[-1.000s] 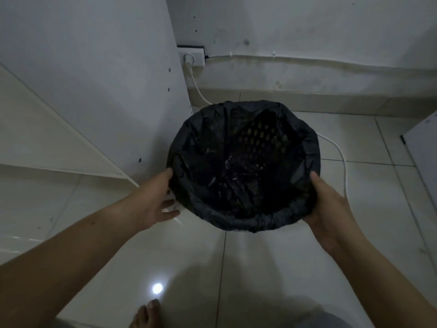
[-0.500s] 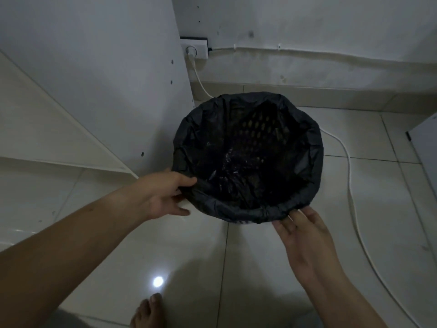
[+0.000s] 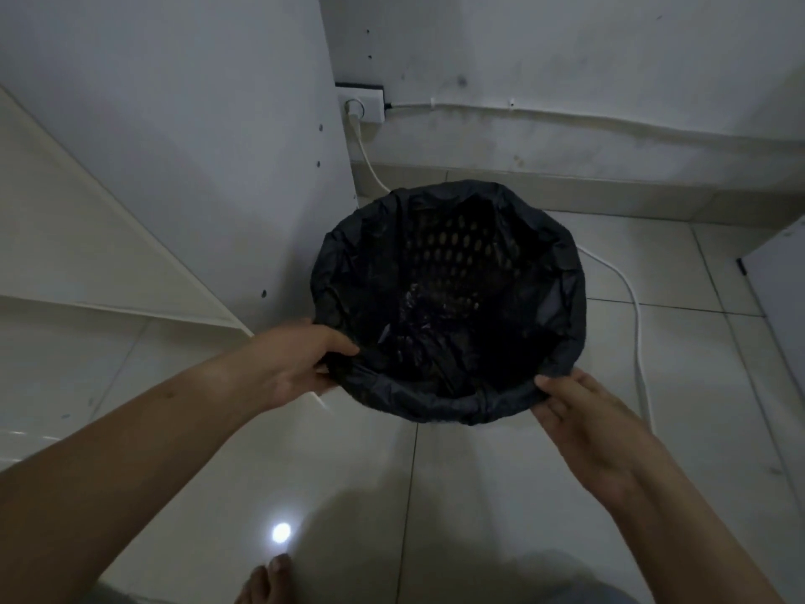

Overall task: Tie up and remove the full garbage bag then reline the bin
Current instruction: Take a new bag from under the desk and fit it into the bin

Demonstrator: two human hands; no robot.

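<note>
where the glossy tiled floor (image 3: 479, 494) runs to its far edge under the wall, a round bin (image 3: 453, 255) is close to the corner between a flat white panel (image 3: 196, 146) and the scuffed grey wall (image 3: 566, 58). a thin black garbage bag (image 3: 566, 307) lines it, its crinkled plastic folded out over the rim in soft pleats all the way round. through the film at the far side the bin's wall shows as a lattice of small oval holes, and the loose plastic gathers in shiny creases at the bottom. the left hand (image 3: 300, 364) is at the near left of the rim, thumb hooked over the top edge and fingers curled under the fold, pinching the bag. the right hand (image 3: 583, 425) is at the near right of the rim, its fingertips touching the folded plastic; whether it clasps the bag or only rests against it i cannot tell. both forearms are bare. a round white cable (image 3: 637, 324) drops from a square wall socket (image 3: 361, 107), passes behind the bin and curves out over the tiles on the bin's right. the panel has a few small drilled holes. on the tiles nearer the person a small bright spot of light (image 3: 281, 533) reflects off the glaze, and the toes of a bare foot (image 3: 265, 581) show just beside it
</note>
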